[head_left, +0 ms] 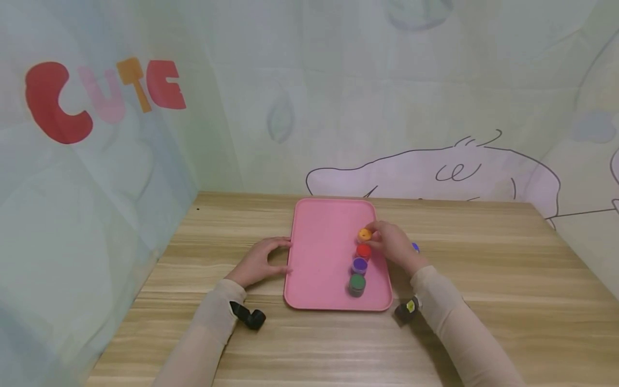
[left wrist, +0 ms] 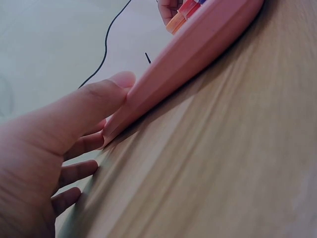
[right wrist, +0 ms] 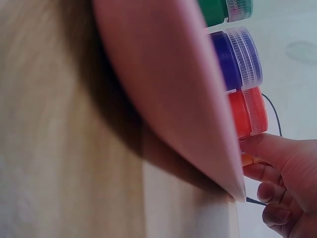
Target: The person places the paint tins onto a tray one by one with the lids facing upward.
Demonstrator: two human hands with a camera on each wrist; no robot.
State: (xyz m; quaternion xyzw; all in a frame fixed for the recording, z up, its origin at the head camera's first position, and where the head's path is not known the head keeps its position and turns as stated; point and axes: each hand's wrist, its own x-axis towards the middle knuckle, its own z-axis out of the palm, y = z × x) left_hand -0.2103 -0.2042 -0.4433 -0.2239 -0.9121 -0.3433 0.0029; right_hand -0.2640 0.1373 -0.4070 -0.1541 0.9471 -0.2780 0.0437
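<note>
A pink tray (head_left: 324, 269) lies on the wooden table. Along its right side several small paint jars with clear lids stand in a row: an orange jar (head_left: 365, 235) farthest off, then a red jar (head_left: 363, 251), a purple jar (head_left: 359, 265) and a green jar (head_left: 357, 285). My right hand (head_left: 394, 244) pinches the orange jar between thumb and fingers; in the right wrist view the jar (right wrist: 249, 159) is mostly hidden behind the tray wall and thumb. My left hand (head_left: 258, 262) rests with extended fingers at the tray's left edge, its thumb (left wrist: 123, 79) touching the rim.
A small blue thing (head_left: 415, 247) shows on the table, partly hidden behind the right wrist. Black wrist cameras (head_left: 249, 316) are strapped to both sleeves. A printed cloth with "CUTE" letters (head_left: 166, 85) hangs behind and to the left of the table (head_left: 232, 215).
</note>
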